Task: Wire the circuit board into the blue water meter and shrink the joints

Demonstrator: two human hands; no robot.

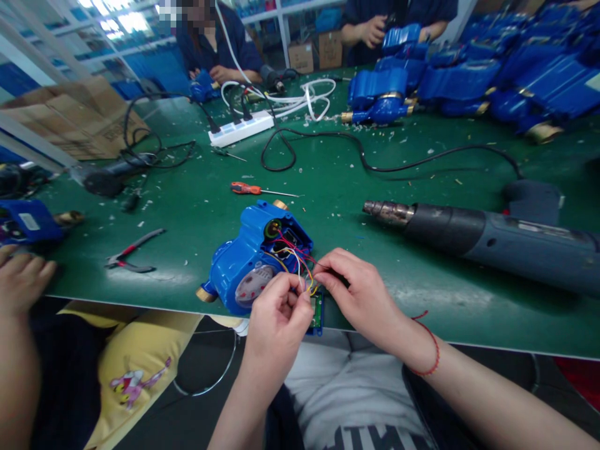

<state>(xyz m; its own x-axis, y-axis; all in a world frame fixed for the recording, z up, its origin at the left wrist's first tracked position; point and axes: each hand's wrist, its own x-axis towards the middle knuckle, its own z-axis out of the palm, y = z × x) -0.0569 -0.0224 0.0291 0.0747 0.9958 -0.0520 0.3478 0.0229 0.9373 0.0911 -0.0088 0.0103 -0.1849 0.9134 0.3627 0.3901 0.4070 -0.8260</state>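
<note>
A blue water meter [234,259] with brass pipe ends lies on the green table in front of me, its upper housing uncovered. Thin red, white and yellow wires [300,255] run out of that housing to a small green circuit board [317,312] at the table's edge. My left hand [284,312] is closed in a pinch on the wires just above the board. Beside it, my right hand [349,281] pinches a thin dark wire between thumb and forefinger. The fingertips of both hands are close together and partly hide the wire ends.
A heat gun [469,234] lies to the right, its cord trailing back. An orange screwdriver [246,188] and pliers [134,253] rest on the table. Farther back are a white power strip [241,129] and many blue meters [379,94]. Another person's hand [23,278] is at left.
</note>
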